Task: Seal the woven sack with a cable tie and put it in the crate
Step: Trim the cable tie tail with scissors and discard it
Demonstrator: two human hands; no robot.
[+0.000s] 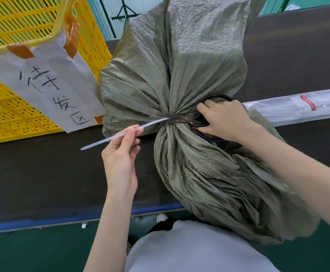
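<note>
Dark worktable (42,173), green floor (32,252)

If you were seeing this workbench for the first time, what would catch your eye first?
The grey-green woven sack fills the centre, its neck cinched. There the right hand holds dark scissors against the white cable tie, which the left hand pinches taut. A yellow crate stands at far left.
</note>
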